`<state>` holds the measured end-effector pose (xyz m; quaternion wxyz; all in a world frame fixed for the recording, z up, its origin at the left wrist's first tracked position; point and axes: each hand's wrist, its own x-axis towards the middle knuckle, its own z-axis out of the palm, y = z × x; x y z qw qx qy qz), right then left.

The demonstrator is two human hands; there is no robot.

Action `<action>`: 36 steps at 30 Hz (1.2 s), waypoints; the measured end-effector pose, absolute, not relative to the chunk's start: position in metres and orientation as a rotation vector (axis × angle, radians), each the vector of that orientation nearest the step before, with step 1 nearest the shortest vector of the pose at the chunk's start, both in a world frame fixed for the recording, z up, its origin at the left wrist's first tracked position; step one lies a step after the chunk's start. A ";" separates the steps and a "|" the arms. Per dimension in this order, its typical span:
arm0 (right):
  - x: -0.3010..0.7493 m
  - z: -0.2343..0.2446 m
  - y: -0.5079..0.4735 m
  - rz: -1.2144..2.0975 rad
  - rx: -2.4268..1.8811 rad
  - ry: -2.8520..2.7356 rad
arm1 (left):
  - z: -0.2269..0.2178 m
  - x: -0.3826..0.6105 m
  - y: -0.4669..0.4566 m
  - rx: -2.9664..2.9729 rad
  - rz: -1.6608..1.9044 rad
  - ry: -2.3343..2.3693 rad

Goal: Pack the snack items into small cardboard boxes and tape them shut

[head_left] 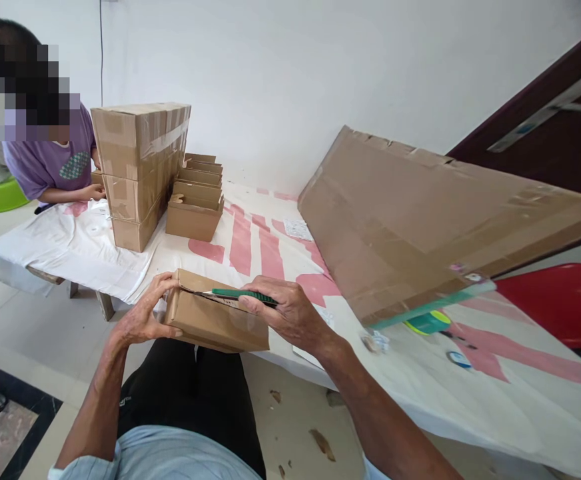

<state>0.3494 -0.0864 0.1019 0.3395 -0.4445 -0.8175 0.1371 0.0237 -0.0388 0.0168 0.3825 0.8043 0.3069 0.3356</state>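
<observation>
My left hand [143, 315] grips the left end of a small brown cardboard box [215, 323] held over my lap at the table's near edge, fingers curled round its corner. My right hand [290, 313] rests on the box's top right and is closed on a green-handled cutter [243, 294], whose blade end points left along the box's top seam.
A white and pink covered table [270, 247] carries a tall taped carton stack [138, 170], a row of small folded boxes [195, 200], a big flat cardboard sheet [420, 213] and tape rolls [428, 323]. Another person in purple [55, 163] sits far left. A red chair [560, 300] stands right.
</observation>
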 end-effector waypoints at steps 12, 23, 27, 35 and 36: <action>0.349 0.124 -0.079 0.032 -1.313 -2.427 | 0.014 0.023 -0.037 2.019 0.863 0.800; 0.406 0.117 -0.085 -0.093 -1.496 -2.527 | 0.006 0.017 -0.030 1.988 0.863 0.816; 0.443 0.111 -0.094 -0.023 -1.581 -2.424 | 0.000 0.010 -0.026 1.963 0.860 0.839; 0.467 0.009 -0.077 0.095 -1.761 -1.775 | -0.004 0.011 -0.011 1.922 0.876 0.942; 0.458 -0.014 -0.071 0.108 -1.820 -1.716 | -0.005 0.013 -0.009 1.915 0.874 0.950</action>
